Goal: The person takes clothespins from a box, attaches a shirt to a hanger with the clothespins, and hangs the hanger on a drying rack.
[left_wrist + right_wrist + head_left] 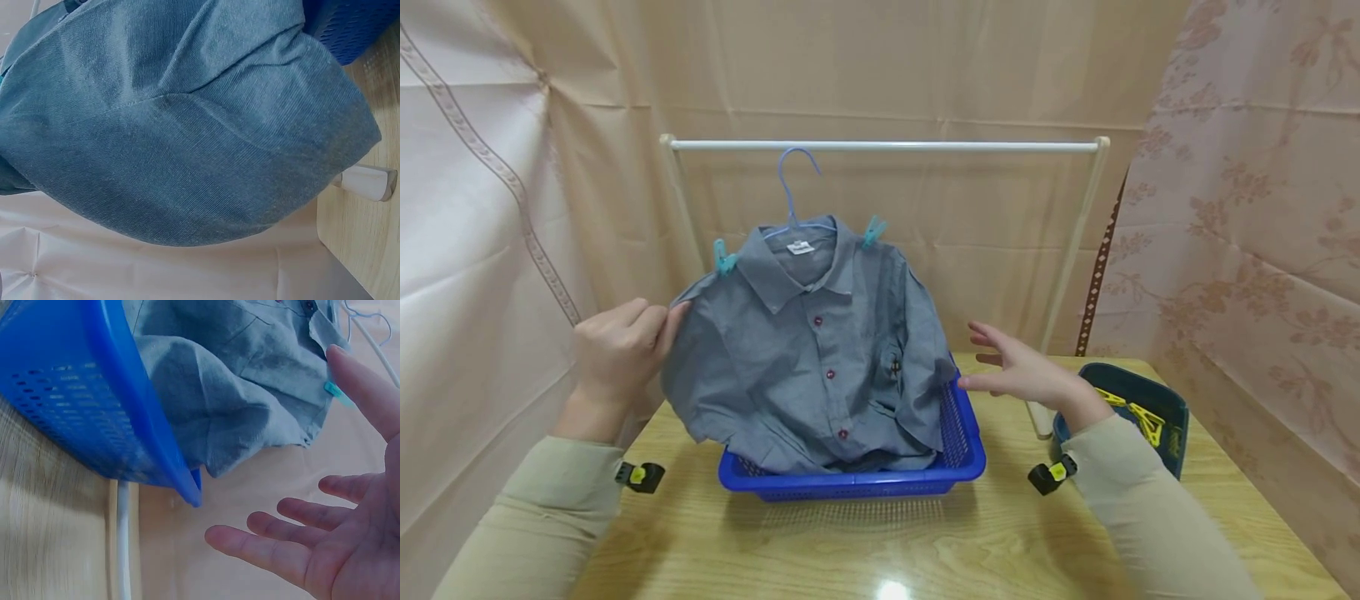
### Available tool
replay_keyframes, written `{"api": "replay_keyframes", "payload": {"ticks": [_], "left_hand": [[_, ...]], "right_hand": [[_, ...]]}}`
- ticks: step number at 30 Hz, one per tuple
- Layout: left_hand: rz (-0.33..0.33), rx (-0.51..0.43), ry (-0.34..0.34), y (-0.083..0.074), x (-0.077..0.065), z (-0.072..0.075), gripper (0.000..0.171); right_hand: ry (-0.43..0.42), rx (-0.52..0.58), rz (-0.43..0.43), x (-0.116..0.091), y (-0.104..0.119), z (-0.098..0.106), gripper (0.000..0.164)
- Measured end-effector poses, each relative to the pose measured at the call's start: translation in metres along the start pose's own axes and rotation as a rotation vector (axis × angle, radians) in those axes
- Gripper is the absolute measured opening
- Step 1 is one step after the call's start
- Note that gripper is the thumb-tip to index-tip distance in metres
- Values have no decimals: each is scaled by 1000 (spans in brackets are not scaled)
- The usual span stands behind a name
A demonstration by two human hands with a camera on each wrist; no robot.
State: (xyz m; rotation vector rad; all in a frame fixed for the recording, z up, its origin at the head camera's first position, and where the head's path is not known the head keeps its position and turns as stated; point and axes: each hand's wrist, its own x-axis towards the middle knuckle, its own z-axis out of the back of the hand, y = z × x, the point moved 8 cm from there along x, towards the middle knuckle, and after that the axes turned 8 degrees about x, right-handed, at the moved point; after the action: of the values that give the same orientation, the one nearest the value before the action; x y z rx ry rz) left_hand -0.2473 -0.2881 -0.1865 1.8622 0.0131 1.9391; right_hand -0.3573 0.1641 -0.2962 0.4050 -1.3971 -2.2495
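Note:
A grey-blue button shirt (790, 350) is on a blue wire hanger (792, 187), its lower part lying in a blue plastic basket (850, 483). Teal clothespins sit on both shoulders, one on the left (722, 257) and one on the right (873, 231). My left hand (625, 346) pinches the shirt at its left shoulder; in the left wrist view the sleeve (175, 144) fills most of the picture. Fingers spread, my right hand (1026, 371) hovers beside the shirt's right sleeve, apart from it and holding nothing; its palm (369, 544) shows in the right wrist view.
Behind the basket stands a white clothes rack (887, 146) with a horizontal bar. A dark green bin (1176, 417) holding yellow clothespins (1146, 423) stands at the right of the wooden table (760, 558). Curtains hang behind and along both sides.

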Motion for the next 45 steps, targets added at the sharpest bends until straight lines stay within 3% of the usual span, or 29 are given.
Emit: {"api": "replay_keyframes", "payload": {"ticks": [8, 18, 27, 35, 45], "left_hand": [[7, 0, -8, 1, 1, 1, 46], [23, -5, -23, 2, 2, 4, 46], [37, -4, -16, 1, 1, 6, 45], [33, 1, -19, -1, 2, 6, 43], [35, 8, -2, 0, 1, 6, 43]], "right_hand": [[6, -7, 36, 17, 4, -10, 110], [61, 61, -13, 39, 10, -33, 115], [86, 12, -7, 56, 17, -53, 121], [113, -95, 74, 70, 29, -70, 125], [146, -109, 71, 82, 38, -87, 125]]}}
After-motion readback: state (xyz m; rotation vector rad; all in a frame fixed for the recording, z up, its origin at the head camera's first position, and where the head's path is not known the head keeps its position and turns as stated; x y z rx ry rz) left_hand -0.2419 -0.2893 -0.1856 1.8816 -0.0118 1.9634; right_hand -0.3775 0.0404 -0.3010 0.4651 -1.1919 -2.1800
